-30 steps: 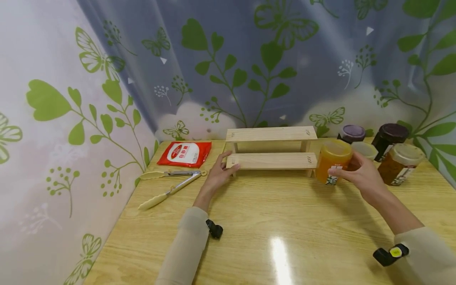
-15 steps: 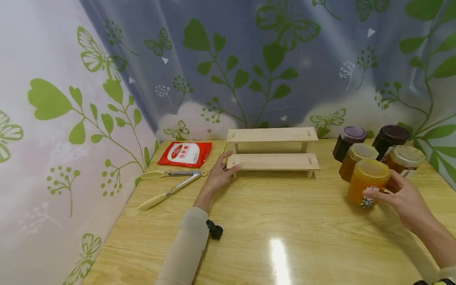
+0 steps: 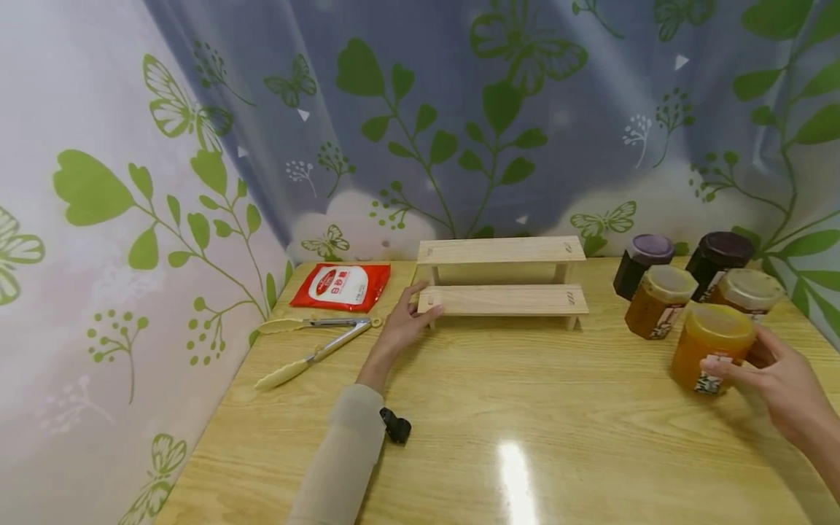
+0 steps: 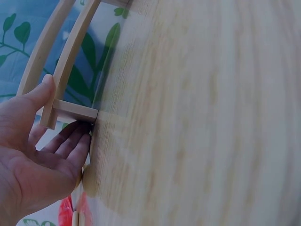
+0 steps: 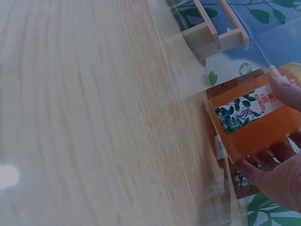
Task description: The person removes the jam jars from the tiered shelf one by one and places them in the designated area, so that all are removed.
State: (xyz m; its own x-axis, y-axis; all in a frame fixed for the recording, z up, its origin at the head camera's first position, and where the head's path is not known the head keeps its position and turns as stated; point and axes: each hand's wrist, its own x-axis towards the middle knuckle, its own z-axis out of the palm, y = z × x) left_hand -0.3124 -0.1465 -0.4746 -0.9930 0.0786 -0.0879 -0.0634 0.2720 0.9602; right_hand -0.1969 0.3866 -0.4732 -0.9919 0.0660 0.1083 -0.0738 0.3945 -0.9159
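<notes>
In the head view, my right hand grips a jar of orange honey-like filling with a yellow lid. Its thumb lies across the printed label, which shows in the right wrist view, and the fingers wrap the far side. My left hand holds the left end of a two-step wooden rack. The left wrist view shows the thumb on the lower step's plank and the fingers around its short leg.
Right of the rack stand a brown jar, a purple-lidded jar, a dark-lidded jar and an amber jar. At left lie a red-and-white sugar bag and spread tongs on the wooden table.
My right hand has carried the orange jar from the rack's right end rightward and toward me, in front of the other jars. The left hand has stayed at the rack.
</notes>
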